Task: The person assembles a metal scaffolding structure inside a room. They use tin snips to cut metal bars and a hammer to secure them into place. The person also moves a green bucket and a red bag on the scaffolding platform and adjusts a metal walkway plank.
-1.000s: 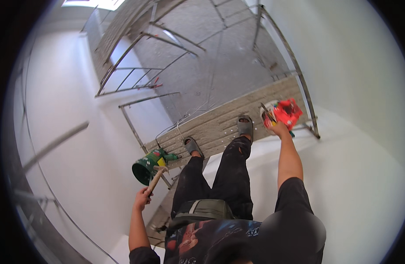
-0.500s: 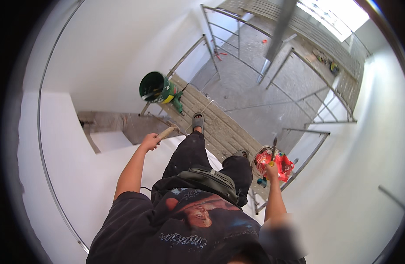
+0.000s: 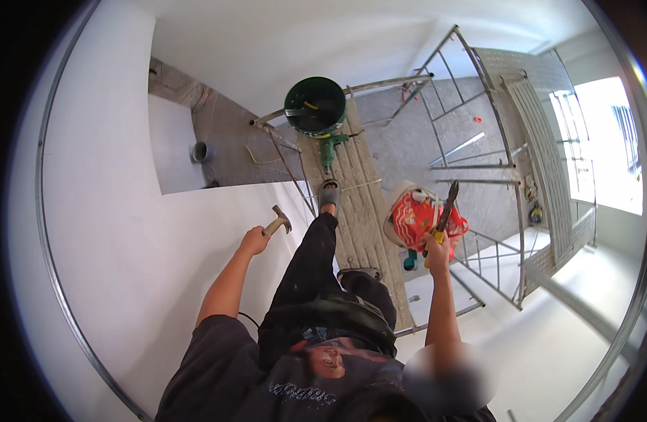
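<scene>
Two tools in grip: left hand (image 3: 254, 241) closed around the wooden handle of a hammer (image 3: 277, 221), head up and right of the fist, close to the white wall (image 3: 126, 246); right hand (image 3: 436, 252) clamped on the yellow-handled pliers (image 3: 444, 214), tips pointing up and away from the fist, over the red bag (image 3: 420, 219) hung at the scaffold's right edge. Standing on the scaffold plank (image 3: 362, 211), green bucket (image 3: 315, 105) at its far end, green drill (image 3: 329, 149) just below the bucket, both well clear of either hand.
</scene>
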Available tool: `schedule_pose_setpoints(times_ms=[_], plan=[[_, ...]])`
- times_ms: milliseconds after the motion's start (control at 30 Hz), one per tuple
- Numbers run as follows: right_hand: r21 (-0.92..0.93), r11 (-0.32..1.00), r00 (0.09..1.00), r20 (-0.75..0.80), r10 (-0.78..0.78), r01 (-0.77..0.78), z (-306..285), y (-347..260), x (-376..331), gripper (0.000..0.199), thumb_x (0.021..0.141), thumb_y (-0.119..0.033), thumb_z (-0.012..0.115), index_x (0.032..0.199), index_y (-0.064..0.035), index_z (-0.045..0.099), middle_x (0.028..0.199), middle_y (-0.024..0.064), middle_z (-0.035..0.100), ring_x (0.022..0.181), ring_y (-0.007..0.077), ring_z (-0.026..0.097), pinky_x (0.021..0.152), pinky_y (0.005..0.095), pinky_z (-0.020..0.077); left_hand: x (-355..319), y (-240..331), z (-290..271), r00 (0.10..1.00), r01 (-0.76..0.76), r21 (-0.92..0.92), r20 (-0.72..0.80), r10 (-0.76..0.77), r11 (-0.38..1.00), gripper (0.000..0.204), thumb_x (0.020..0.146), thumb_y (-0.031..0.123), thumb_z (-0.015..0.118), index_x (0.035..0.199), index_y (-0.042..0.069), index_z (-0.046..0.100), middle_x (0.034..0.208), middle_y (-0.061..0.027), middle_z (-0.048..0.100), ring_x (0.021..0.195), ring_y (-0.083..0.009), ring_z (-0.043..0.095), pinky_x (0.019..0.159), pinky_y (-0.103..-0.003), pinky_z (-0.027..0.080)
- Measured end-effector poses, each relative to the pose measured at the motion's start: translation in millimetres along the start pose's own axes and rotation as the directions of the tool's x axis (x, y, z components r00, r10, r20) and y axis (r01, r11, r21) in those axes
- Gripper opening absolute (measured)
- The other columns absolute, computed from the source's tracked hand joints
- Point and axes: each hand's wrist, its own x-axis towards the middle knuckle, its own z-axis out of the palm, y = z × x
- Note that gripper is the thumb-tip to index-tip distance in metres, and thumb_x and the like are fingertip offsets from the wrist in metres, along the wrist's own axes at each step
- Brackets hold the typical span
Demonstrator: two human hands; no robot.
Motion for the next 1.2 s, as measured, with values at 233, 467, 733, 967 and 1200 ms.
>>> schedule_pose_setpoints(times_ms=[233, 467, 733, 967, 1200], plan=[[0.094, 0.995, 0.996, 0.085, 0.031, -0.038, 128, -139, 120, 0.020, 0.092, -0.017, 0.065, 0.108, -0.0050, 0.060, 0.082, 0.0054, 0.066, 0.071, 0.0142, 0.064, 0.064, 0.0283, 0.0512, 28, 35, -54, 0.999, 0.038, -0.185, 0.002, -0.039, 0.982, 0.031, 0.091, 0.027, 0.064, 0.109, 0.002, 0.067, 0.101, -0.0231, 0.071, 0.097, -0.0427, 0.067, 0.085, -0.051, 0.054], [0.037, 0.998, 0.979, 0.194, -0.060, 0.054, 217, -234, 179, 0.021, 0.093, -0.015, 0.063, 0.110, -0.0034, 0.060, 0.087, 0.0073, 0.069, 0.076, 0.0149, 0.065, 0.070, 0.0295, 0.0520, 35, 171, -46, 0.919, -0.312, -0.156, 0.201, 0.339, 0.937, 0.036, 0.082, 0.012, 0.061, 0.118, 0.011, 0.061, 0.091, -0.0237, 0.071, 0.088, -0.0418, 0.069, 0.078, -0.054, 0.054], [-0.071, 0.994, 0.959, 0.277, -0.064, 0.087, 254, -265, 218, 0.020, 0.092, -0.014, 0.065, 0.109, -0.0037, 0.061, 0.086, 0.0030, 0.065, 0.074, 0.0103, 0.062, 0.067, 0.0253, 0.0496, 15, 243, -30, 0.480, -0.488, -0.138, 0.782, 0.397, 0.862, 0.032, 0.076, 0.020, 0.074, 0.102, 0.002, 0.077, 0.111, -0.0204, 0.073, 0.104, -0.0338, 0.071, 0.082, -0.046, 0.059], [-0.141, 0.987, 0.962, 0.271, -0.038, 0.079, 263, -264, 245, 0.022, 0.090, -0.011, 0.063, 0.110, -0.0031, 0.061, 0.089, 0.0046, 0.066, 0.082, 0.0129, 0.064, 0.077, 0.0286, 0.0507, 52, 251, -45, 0.347, -0.290, -0.260, 0.868, 0.355, 0.921, 0.042, 0.085, 0.040, 0.067, 0.089, -0.001, 0.077, 0.098, -0.0207, 0.074, 0.093, -0.0342, 0.072, 0.081, -0.046, 0.057], [-0.246, 0.961, 0.961, 0.269, -0.062, 0.131, 279, -269, 240, 0.029, 0.086, -0.010, 0.061, 0.113, 0.0001, 0.060, 0.093, 0.0083, 0.066, 0.089, 0.0160, 0.064, 0.081, 0.0317, 0.0492, 348, 178, -84, 0.783, -0.013, 0.309, -0.588, 0.202, 0.951, 0.053, 0.088, 0.024, 0.065, 0.135, 0.004, 0.051, 0.112, -0.0101, 0.060, 0.107, -0.0292, 0.059, 0.087, -0.045, 0.049]])
